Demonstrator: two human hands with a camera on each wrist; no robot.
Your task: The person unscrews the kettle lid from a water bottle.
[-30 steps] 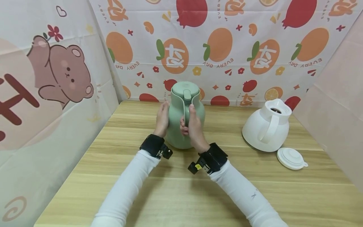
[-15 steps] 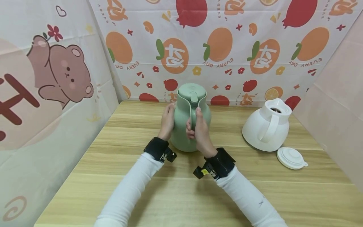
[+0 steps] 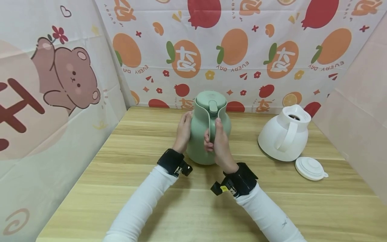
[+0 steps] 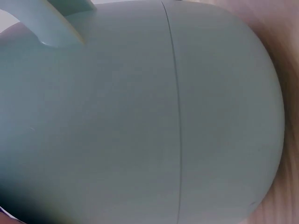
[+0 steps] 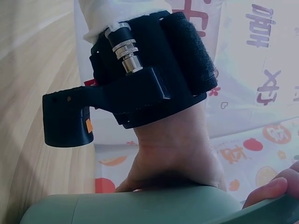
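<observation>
A light wood-grain table [image 3: 187, 208] stands in a booth of printed cloth: oranges, pomegranates and the words "EVERY DAY" at the back, a cartoon bear on the left panel.

At the middle of the table the right hand [image 3: 220, 145] curls its fingers round the handle of a sage-green thermal jug [image 3: 208, 129], thumb up along the handle. The left hand [image 3: 183, 131] lies flat against the jug's left flank, fingers straight. The jug stands upright on its base, long axis vertical, lid on, handle turned toward the person and the lid's thumb tab above it. No brand or label can be read on it.

To the right, well apart, a white thermal jug [image 3: 284, 134] stands open-mouthed with its handle facing the near side; its white lid [image 3: 310, 168] lies flat on the table just beside its base.

The left wrist view is filled by the green jug's body [image 4: 140, 121], showing a fine seam round it that the head view does not resolve. The right wrist view shows the opposite hand [image 5: 173, 163] pressed on the jug below its black wrist strap [image 5: 140, 88], and a fingertip at the edge.
</observation>
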